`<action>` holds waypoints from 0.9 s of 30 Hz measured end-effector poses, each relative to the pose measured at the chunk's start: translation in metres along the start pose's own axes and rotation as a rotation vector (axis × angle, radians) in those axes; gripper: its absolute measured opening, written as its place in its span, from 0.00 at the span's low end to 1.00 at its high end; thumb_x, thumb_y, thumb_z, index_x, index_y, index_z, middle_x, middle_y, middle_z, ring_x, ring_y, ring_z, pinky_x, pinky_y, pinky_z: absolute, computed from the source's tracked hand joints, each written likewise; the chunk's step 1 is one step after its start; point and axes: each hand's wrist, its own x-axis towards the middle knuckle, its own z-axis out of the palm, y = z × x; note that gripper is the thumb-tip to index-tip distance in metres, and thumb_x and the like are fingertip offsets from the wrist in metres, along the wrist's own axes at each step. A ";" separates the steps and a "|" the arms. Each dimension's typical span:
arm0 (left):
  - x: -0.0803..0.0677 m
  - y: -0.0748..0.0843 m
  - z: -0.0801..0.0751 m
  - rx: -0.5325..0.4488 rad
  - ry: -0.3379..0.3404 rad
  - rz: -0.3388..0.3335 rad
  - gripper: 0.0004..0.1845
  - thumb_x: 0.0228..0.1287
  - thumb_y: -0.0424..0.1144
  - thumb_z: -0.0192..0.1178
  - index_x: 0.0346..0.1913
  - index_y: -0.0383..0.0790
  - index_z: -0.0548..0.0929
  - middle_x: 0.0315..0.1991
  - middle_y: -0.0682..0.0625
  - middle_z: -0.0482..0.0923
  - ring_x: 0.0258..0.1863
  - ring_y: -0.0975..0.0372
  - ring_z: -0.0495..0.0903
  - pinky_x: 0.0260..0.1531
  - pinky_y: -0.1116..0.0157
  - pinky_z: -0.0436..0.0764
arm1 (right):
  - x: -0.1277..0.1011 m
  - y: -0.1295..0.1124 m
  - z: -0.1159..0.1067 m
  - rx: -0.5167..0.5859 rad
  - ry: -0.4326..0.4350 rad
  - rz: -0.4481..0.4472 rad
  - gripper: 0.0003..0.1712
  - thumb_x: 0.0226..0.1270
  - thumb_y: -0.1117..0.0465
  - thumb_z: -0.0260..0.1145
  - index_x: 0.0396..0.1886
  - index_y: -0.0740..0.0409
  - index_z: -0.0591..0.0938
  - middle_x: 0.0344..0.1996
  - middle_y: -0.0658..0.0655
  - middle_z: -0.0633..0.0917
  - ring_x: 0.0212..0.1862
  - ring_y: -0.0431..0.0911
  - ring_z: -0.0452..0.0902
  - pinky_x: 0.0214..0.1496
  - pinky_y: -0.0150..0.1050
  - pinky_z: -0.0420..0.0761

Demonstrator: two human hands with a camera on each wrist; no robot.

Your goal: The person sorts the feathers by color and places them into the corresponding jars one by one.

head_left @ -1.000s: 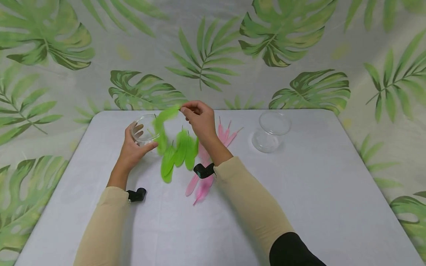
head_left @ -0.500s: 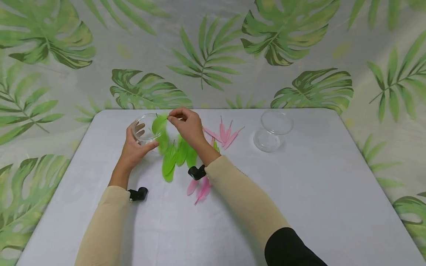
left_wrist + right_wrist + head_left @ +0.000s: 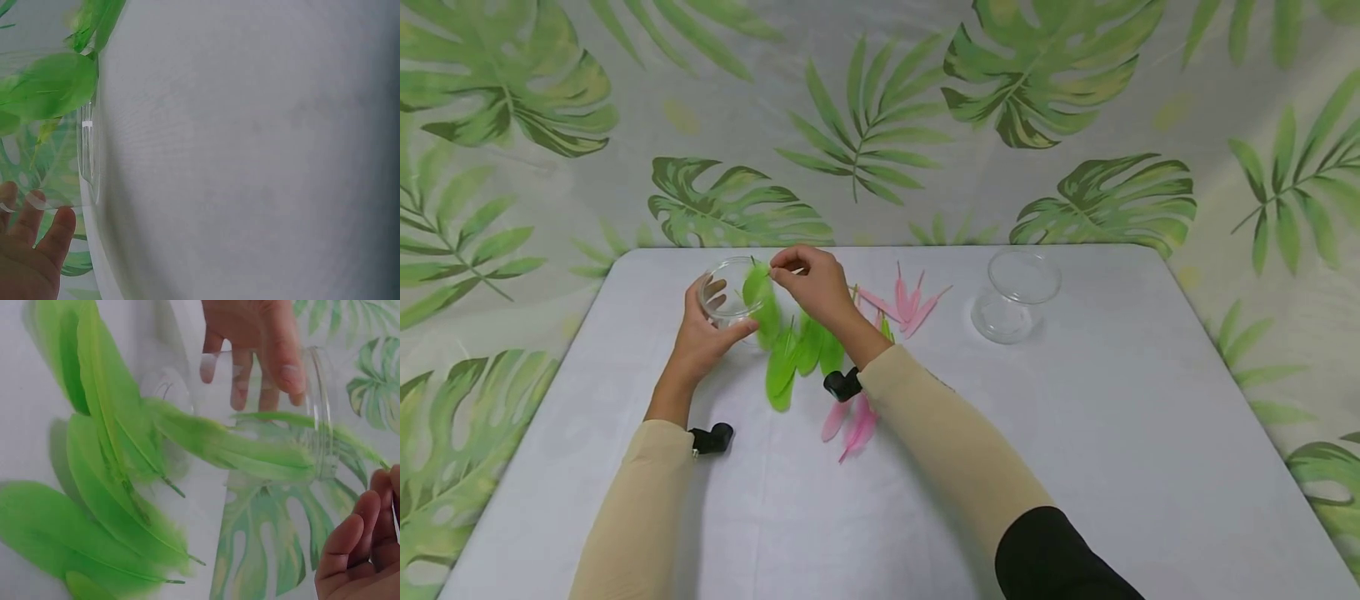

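My left hand (image 3: 696, 340) grips a clear glass jar (image 3: 724, 293) at the table's far left, fingers and thumb on opposite sides. At the jar's mouth, my right hand (image 3: 815, 286) pinches the quill of a green feather (image 3: 357, 444) between thumb and fingertips. Most of that feather's vane reaches into the jar. Another green feather (image 3: 262, 459) shows within the glass in the right wrist view. Beside the jar, several loose green feathers (image 3: 781, 367) lie on the table, partly covered by my right arm. In the left wrist view, green vanes (image 3: 53, 87) show through the glass.
Pink feathers (image 3: 912, 307) lie fanned out beyond my right forearm, with more pink feathers (image 3: 859, 429) on its near side. A second clear glass jar (image 3: 1009, 308) stands at the back right. The white-covered table (image 3: 1112, 433) ends at a leaf-print cloth (image 3: 880, 100).
My right hand has moved left and slightly down, bringing the green feather from above and right of the jar into its mouth. My left hand and the jar have stayed put.
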 end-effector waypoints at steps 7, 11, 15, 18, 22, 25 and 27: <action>0.001 -0.004 0.003 0.006 0.005 0.001 0.59 0.57 0.42 0.72 0.79 0.51 0.37 0.80 0.46 0.49 0.79 0.48 0.51 0.75 0.44 0.57 | 0.001 0.004 -0.018 -0.120 -0.152 0.018 0.17 0.71 0.54 0.64 0.58 0.46 0.82 0.46 0.50 0.86 0.49 0.45 0.81 0.47 0.37 0.81; 0.001 -0.004 0.003 0.022 0.006 0.000 0.59 0.57 0.43 0.72 0.79 0.51 0.37 0.80 0.47 0.50 0.79 0.49 0.51 0.75 0.43 0.57 | 0.001 0.006 -0.041 -0.169 -0.168 0.021 0.18 0.72 0.54 0.63 0.60 0.47 0.80 0.50 0.51 0.84 0.52 0.47 0.80 0.54 0.39 0.81; 0.001 -0.004 0.001 0.036 0.008 0.008 0.59 0.57 0.42 0.72 0.79 0.51 0.37 0.80 0.47 0.50 0.79 0.48 0.51 0.75 0.43 0.56 | 0.001 0.013 -0.064 -0.221 -0.163 0.013 0.16 0.73 0.55 0.62 0.58 0.49 0.81 0.54 0.52 0.83 0.57 0.46 0.77 0.60 0.40 0.78; 0.001 -0.003 0.000 0.033 0.008 0.011 0.59 0.57 0.41 0.72 0.79 0.50 0.37 0.80 0.46 0.50 0.79 0.48 0.51 0.75 0.43 0.56 | 0.000 0.022 -0.078 -0.247 -0.164 0.012 0.15 0.74 0.56 0.61 0.57 0.50 0.81 0.54 0.53 0.83 0.58 0.46 0.76 0.61 0.41 0.77; 0.000 -0.002 -0.001 0.028 0.009 0.012 0.59 0.57 0.40 0.72 0.79 0.50 0.37 0.80 0.45 0.49 0.79 0.48 0.51 0.75 0.43 0.56 | -0.002 0.035 -0.092 -0.280 -0.171 0.013 0.15 0.74 0.56 0.60 0.56 0.52 0.81 0.54 0.54 0.83 0.58 0.48 0.77 0.61 0.43 0.78; -0.001 -0.001 -0.001 0.029 0.008 0.012 0.59 0.58 0.39 0.72 0.79 0.50 0.37 0.80 0.45 0.49 0.79 0.47 0.51 0.75 0.42 0.55 | -0.007 0.044 -0.101 -0.328 -0.186 0.012 0.15 0.73 0.58 0.60 0.55 0.55 0.82 0.52 0.56 0.83 0.56 0.50 0.78 0.60 0.44 0.79; -0.001 0.000 -0.001 0.034 0.008 0.011 0.59 0.58 0.39 0.71 0.79 0.50 0.37 0.80 0.45 0.49 0.79 0.47 0.51 0.75 0.42 0.55 | -0.012 0.049 -0.106 -0.373 -0.199 0.009 0.15 0.72 0.59 0.60 0.54 0.57 0.82 0.51 0.58 0.84 0.55 0.52 0.79 0.59 0.45 0.79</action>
